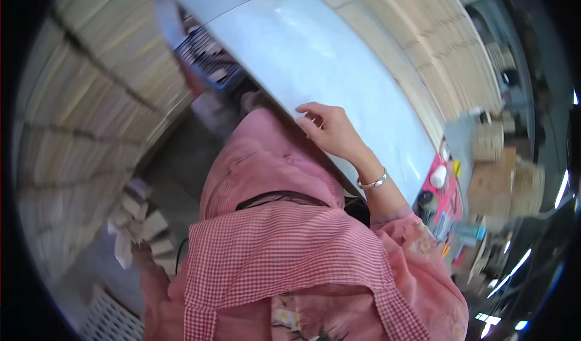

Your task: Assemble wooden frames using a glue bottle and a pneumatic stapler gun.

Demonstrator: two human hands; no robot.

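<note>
The right grip (331,134) is over the near edge of the pale blue counter (302,56), its fingers curled, thumb and forefinger apart, with nothing visible between them; whether it touches the surface cannot be told. A silvery bangle (373,180) circles that wrist. The left grip (144,256) is low on the person's left, blurred, right against a loose cluster of pale blocks (154,225); whether its fingers are parted or closed on one cannot be told. The blocks lie jumbled at odd angles, well below the counter.

For such a reach, it would be sound to look toward the cluster, take a block by its flat sides, and lift it clear of its neighbours so that none topple. The right grip could steady the body against the counter's edge during the lean.

Around this, tall stacks of pale sheets (78,99) rise at the left, and a perforated light crate (108,318) sits in the lower left corner. A blue basket (219,87) stands past the counter's edge; more pale stacks (417,26) line its far side.
</note>
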